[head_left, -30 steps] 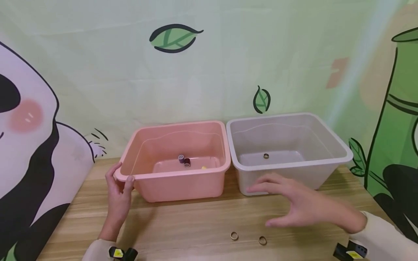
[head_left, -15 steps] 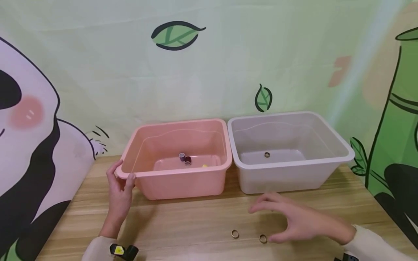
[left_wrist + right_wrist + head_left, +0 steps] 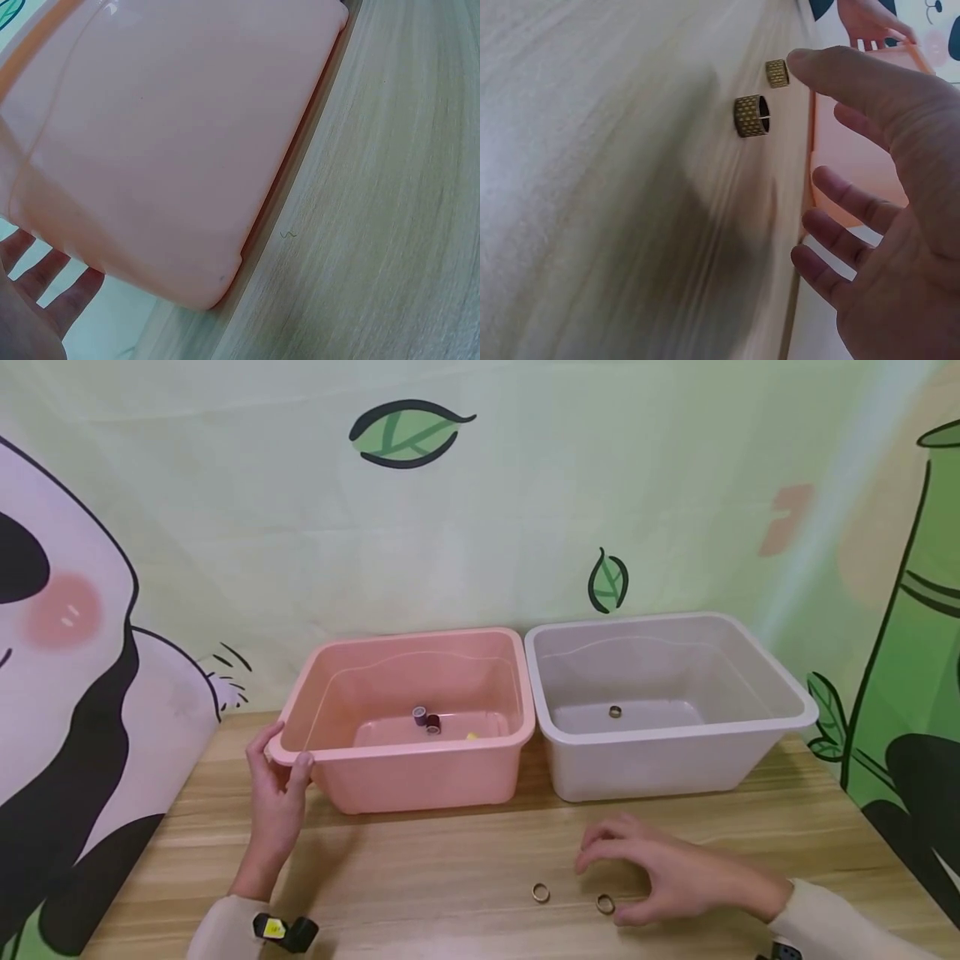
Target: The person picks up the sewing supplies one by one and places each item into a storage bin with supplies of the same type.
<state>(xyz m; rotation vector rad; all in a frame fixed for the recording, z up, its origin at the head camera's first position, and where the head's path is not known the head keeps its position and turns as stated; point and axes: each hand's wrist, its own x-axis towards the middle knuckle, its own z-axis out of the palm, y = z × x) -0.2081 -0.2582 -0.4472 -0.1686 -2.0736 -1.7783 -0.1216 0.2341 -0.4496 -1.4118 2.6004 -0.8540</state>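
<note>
My left hand (image 3: 276,810) grips the front left corner of the pink plastic basin (image 3: 420,777), thumb at the front and fingers along the side. In the left wrist view, fingers (image 3: 75,300) touch the basin's wall. My right hand (image 3: 660,872) hovers low over the table with its fingers loosely bent and apart. It holds nothing. A brass-coloured ring thimble (image 3: 605,904), dimpled and split, lies beside its thumb. Another ring thimble (image 3: 541,892) lies farther left. The right wrist view shows both thimbles (image 3: 751,116) near the thumb.
A grey basin (image 3: 675,760) stands against the pink one's right side, with one brass ring (image 3: 615,712) inside. Two small thread spools (image 3: 420,717) and a yellow piece (image 3: 472,736) lie in the pink basin. A printed cloth (image 3: 480,527) hangs behind the wooden table (image 3: 420,877).
My right hand has moved down from in front of the grey basin to beside the right-hand ring thimble. My left hand keeps its grip on the pink basin. The view has tilted slightly.
</note>
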